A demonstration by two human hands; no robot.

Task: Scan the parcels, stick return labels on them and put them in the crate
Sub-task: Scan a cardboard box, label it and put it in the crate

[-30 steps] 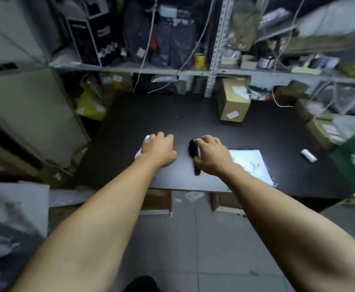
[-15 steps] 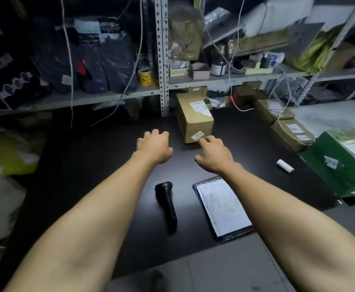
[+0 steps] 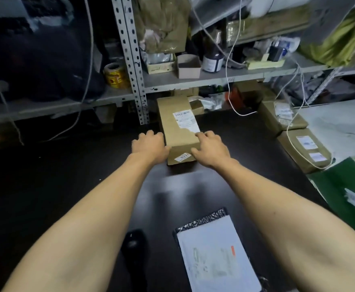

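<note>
The parcel [image 3: 177, 131], a long brown cardboard box with a white shipping label on top and a small numbered sticker on its near end, lay on the dark surface [image 3: 67, 186] just in front of the shelf upright [image 3: 134, 60], its far end reaching under the shelf. The left hand [image 3: 149, 147] was against the box's left side, fingers curled along the edge and thumb at the near corner. The right hand [image 3: 211, 149] lay on the top right edge, fingers bent over the torn end of the label; both seemed to clamp the box between them, though how firm the hold was could not be told.

Nearer the person, the black scanner [image 3: 135, 247] lay on the surface between the forearms, with a white mailer bag [image 3: 216, 256] just to its right. If the box were dragged straight back, it would probably meet one or both and could shove them off the near edge. To the right, a white cord [image 3: 229, 85] hung from the shelf and looped onto the surface near the box's far end; lifting the box high could snag it. Further right sat two more boxes [image 3: 305, 149] and a green carton [image 3: 344, 192], well apart from the hands.
</note>
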